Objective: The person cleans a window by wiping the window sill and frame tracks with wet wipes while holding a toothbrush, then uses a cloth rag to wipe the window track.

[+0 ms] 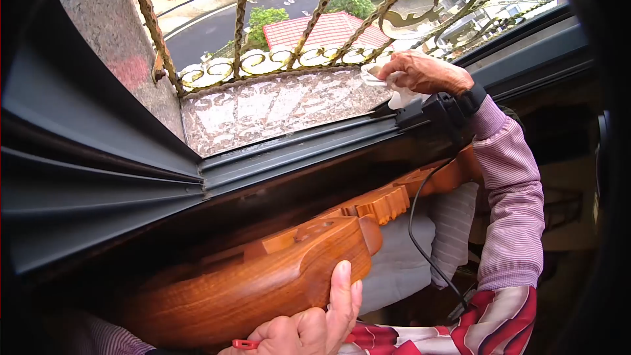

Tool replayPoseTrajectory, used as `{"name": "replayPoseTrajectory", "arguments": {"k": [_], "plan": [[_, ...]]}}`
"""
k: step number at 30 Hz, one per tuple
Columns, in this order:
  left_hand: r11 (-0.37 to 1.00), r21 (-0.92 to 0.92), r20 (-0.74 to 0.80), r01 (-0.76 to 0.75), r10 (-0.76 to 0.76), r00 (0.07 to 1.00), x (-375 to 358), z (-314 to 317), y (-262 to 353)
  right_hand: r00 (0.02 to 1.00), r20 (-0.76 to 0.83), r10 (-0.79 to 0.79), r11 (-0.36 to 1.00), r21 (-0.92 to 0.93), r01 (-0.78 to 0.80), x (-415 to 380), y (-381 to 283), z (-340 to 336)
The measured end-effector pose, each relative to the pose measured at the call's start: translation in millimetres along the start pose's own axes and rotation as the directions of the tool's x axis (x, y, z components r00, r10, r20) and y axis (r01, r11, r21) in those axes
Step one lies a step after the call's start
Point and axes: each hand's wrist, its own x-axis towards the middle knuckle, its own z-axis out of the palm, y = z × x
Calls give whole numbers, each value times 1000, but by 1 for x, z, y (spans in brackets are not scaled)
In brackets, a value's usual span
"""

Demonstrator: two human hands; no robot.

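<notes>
My right hand (pixel 426 72) reaches out over the stone window sill (pixel 276 108) and is closed on a white cloth (pixel 396 92), pressed near the sill's right end by the grey window track (pixel 296 151). A black band sits on that wrist. My left hand (pixel 309 325) rests at the bottom of the view, thumb up against the carved top rail of a wooden bench back (pixel 263 276). A small red piece (pixel 244 344) shows by its fingers; what it is cannot be told.
An ornate metal grille (pixel 282 59) stands outside the sill, with a road and red roof far below. A black cable (pixel 420 230) hangs from near the right wrist across pale cushions (pixel 420 243). The dark window frame (pixel 85 177) runs along the left.
</notes>
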Motion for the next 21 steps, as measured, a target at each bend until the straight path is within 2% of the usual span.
{"name": "replayPoseTrajectory", "arguments": {"k": [2, 4, 5, 8, 10, 12, 14, 16, 18, 19, 21], "plan": [[1000, 26, -1, 9, -9, 1000, -2, 2, 4, 999, -35, -24, 999, 32, 25, -22, -1, -19], [998, 31, 70, -62, 60, 996, -2, -5, -1, 994, 37, 100, 989, 110, -104, -32, 0, -41], [998, 28, 74, -60, 58, 996, -2, -5, -1, 995, -23, 92, 990, 111, -89, -37, 0, -45], [998, 27, 84, -57, 54, 995, -3, -5, 2, 997, 18, 70, 993, 94, -71, -31, 0, -14], [997, 42, 90, -58, 54, 994, -4, -4, 3, 976, 219, 16, 1000, -21, -12, -14, 17, 31], [998, 22, 75, -61, 60, 995, -5, -4, 2, 911, 405, 74, 966, -258, 36, 3, 31, 77], [1000, 24, 13, -12, 12, 1000, -5, 0, 3, 881, 469, 65, 934, -339, 111, 11, 49, 105], [997, 32, -75, 65, -63, 995, -4, 9, 9, 865, 443, 235, 953, -279, -116, 5, 35, 99], [994, 24, -113, 106, -103, 988, -4, 12, 13, 794, 586, 164, 979, -195, -59, 2, 35, 96], [995, 37, -110, 95, -91, 990, -5, 15, 16, 765, 633, 114, 990, -141, -31, 7, 75, 124], [996, 76, -84, 56, -50, 995, -6, 24, 23, 786, 598, 157, 984, -165, -71, 4, 72, 125]]}}
